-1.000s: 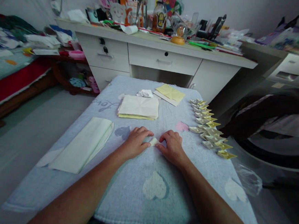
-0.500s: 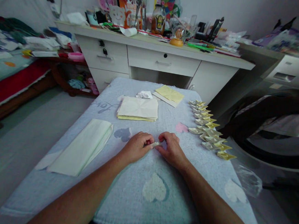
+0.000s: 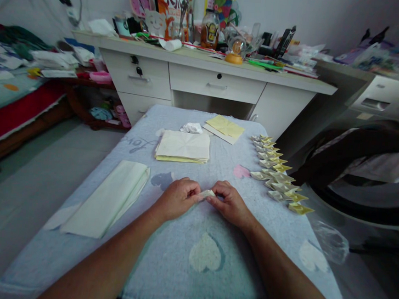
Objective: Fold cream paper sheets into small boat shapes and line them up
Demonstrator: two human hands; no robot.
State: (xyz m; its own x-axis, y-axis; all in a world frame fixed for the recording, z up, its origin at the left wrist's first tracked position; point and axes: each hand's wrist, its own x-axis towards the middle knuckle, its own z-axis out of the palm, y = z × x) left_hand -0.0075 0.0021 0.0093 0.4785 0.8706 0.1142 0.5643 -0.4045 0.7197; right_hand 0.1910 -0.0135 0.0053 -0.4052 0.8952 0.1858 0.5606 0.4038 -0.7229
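Observation:
Between my two hands is a small folded piece of pale paper, held just above the blue cloth. My left hand pinches its left end between thumb and fingers. At the other end, my right hand pinches it the same way. My fingers cover much of its shape. Rows of small folded paper boats, white and yellow, stand along the right side of the cloth. Beyond my hands lies a stack of creased white and yellow paper sheets.
A folded pale green-white paper lies at the left on the cloth-covered table. Further back are a yellow sheet over a white one and a crumpled white tissue. A cluttered white desk stands behind; a washing machine is at right.
My right fingers have closed onto the right end of the folded paper, where they were more apart before. Both hands sit slightly lower in view.

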